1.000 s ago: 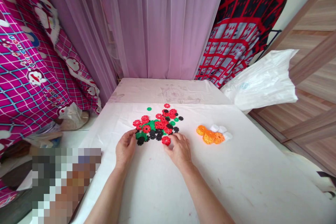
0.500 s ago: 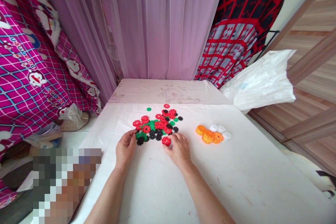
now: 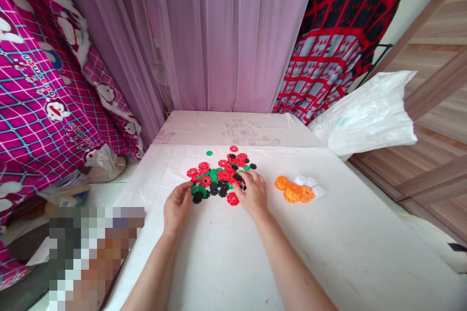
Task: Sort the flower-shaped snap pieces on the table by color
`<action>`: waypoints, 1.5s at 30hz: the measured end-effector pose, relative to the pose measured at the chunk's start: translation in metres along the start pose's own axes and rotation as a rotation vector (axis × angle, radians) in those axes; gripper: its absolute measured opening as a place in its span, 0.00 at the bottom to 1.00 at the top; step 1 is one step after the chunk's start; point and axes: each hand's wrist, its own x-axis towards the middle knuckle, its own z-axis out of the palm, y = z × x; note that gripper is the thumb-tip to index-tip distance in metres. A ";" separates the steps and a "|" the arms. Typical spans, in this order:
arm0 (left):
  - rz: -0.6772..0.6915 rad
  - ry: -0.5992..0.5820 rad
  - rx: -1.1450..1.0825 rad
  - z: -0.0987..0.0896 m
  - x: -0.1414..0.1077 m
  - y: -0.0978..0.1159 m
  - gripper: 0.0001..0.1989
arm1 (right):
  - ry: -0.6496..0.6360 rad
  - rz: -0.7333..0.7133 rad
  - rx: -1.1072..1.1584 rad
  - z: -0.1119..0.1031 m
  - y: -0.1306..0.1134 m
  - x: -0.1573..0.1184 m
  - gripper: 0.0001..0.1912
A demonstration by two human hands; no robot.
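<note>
A heap of red, green and black flower-shaped plastic discs (image 3: 219, 174) lies on the white table (image 3: 233, 252). My left hand (image 3: 177, 206) rests at the heap's near left edge, its fingertips by a black disc (image 3: 197, 198). My right hand (image 3: 253, 193) lies on the heap's right side, fingers spread over black and red discs, apparently gripping none. One red disc (image 3: 232, 198) sits just left of that hand. A small group of orange and white discs (image 3: 299, 189) lies apart to the right.
A white plastic bag (image 3: 368, 114) lies at the table's far right edge. Pink curtains (image 3: 219, 34) hang behind, a magenta patterned cloth (image 3: 47, 82) is at the left, a red and black blanket (image 3: 335, 43) at the right. A blurred patch covers the lower left.
My right hand has moved forward from the lone red disc onto the right side of the heap. The left hand has stayed at the heap's left edge.
</note>
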 end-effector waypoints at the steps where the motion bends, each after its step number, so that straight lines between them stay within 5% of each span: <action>1: -0.001 -0.002 0.001 0.000 0.000 0.000 0.19 | -0.018 0.008 -0.010 0.002 0.000 0.005 0.16; 7: -0.001 0.005 0.000 0.001 0.000 -0.001 0.19 | -0.090 0.099 -0.030 0.006 0.007 0.016 0.10; 13: -0.004 -0.007 0.023 0.000 0.000 0.001 0.19 | -0.022 0.206 -0.097 0.003 0.017 0.012 0.10; 20: 0.012 -0.013 0.048 -0.001 -0.001 -0.001 0.18 | 0.033 0.006 -0.018 0.009 0.012 0.011 0.13; 37: 0.050 -0.023 0.055 -0.001 0.000 -0.001 0.18 | 0.046 0.119 -0.124 0.013 0.019 0.010 0.13; 45: 0.033 -0.019 0.051 -0.002 0.000 0.003 0.17 | -0.040 -0.033 -0.138 0.016 0.007 0.013 0.21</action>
